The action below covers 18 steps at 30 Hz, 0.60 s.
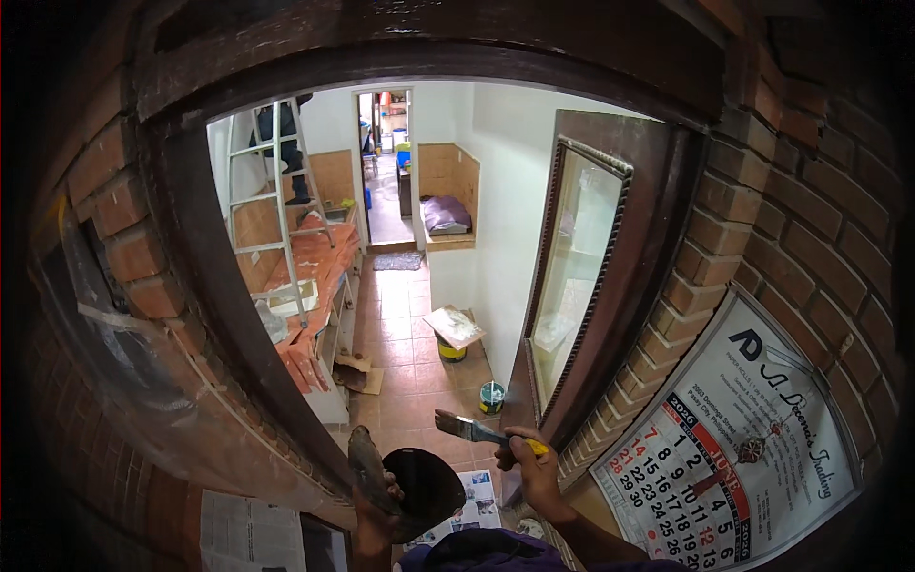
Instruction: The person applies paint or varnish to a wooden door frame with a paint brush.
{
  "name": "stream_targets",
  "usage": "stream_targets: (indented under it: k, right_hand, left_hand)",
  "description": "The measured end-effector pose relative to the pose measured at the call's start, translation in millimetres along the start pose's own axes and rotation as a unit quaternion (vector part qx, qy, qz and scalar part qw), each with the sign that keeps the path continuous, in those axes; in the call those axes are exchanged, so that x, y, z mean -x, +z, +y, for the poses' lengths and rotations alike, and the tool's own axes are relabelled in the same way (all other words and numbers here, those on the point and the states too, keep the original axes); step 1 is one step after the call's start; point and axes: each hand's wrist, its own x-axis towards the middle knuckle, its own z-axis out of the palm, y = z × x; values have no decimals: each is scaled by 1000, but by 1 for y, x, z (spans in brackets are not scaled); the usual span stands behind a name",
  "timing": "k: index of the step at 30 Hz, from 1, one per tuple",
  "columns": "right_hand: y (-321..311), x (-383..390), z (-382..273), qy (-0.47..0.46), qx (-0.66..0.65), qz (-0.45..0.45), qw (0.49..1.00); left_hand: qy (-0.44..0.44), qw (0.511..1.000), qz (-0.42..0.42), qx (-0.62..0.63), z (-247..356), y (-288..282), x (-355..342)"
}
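Note:
My left hand (374, 477), covered in something greyish, is closed on a dark round container (427, 491) low in the centre; whether it is a glove or stain on the hand, I cannot tell. My right hand (527, 469) grips a paintbrush (467, 429) with a yellow handle, its bristles pointing left above the container. Around me is a dark brown wooden doorway (438, 62), with a glass-panelled door (577, 267) open on the right. Newspaper (477, 496) lies on the floor beneath my hands.
Inside are a ladder (281, 210) with a person's legs (297, 181), a counter under red sheeting (315, 276), a board (454, 324) on a yellow bucket, a small can (492, 396) and cardboard (362, 381). Brick walls (810, 191) flank the doorway; a large calendar (715, 458) hangs right.

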Motion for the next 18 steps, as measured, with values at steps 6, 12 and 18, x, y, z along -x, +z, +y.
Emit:
stream_targets:
  k: [6, 12, 18]
  right_hand:
    - [-8, 4, 0, 38, -9, 62, 997]
    - [-9, -1, -11, 4, -25, 67, 997]
    - [-8, -7, -12, -21, -10, 53, 998]
  left_hand:
    - [7, 1000, -13, -27, -5, -4, -8]
    - [-16, 999, -34, 2, -9, 2, -4]
    - [3, 998, -48, -36, -7, 22, 3]
